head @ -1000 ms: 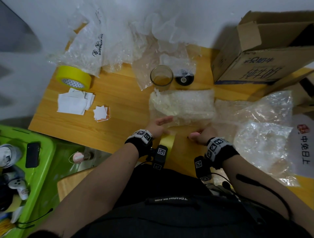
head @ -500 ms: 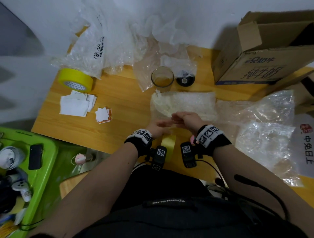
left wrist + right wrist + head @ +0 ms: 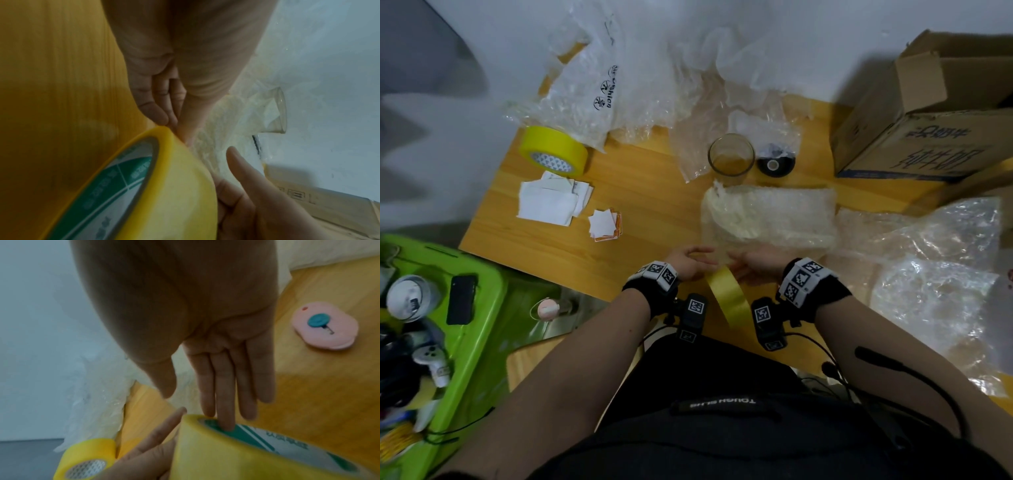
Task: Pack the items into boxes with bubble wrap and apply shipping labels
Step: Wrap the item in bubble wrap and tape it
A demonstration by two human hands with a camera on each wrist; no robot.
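Note:
A yellow tape roll [image 3: 726,296] [image 3: 164,186] [image 3: 236,451] stands on edge on the wooden table [image 3: 637,192], between my wrists. My left hand [image 3: 688,260] [image 3: 162,112] curls its fingers and pinches at the roll's top rim. My right hand [image 3: 751,265] [image 3: 224,394] keeps its fingers straight, with the middle fingertip inside the roll's core. Beyond the hands lies a folded bubble wrap bundle [image 3: 770,219]. Behind it stand a glass cup [image 3: 731,154] and a black round item [image 3: 775,162]. An open cardboard box [image 3: 928,120] is at the back right.
A second yellow tape roll [image 3: 553,150] [image 3: 88,457], white labels [image 3: 551,202] and small stickers [image 3: 604,224] lie on the left. Loose plastic film [image 3: 928,267] covers the right side and the back. A pink cutter [image 3: 324,326] lies near the green bin [image 3: 482,335].
My right hand has come in from the table on the right and now meets the left hand at the tape roll. The left hand has stayed at the roll.

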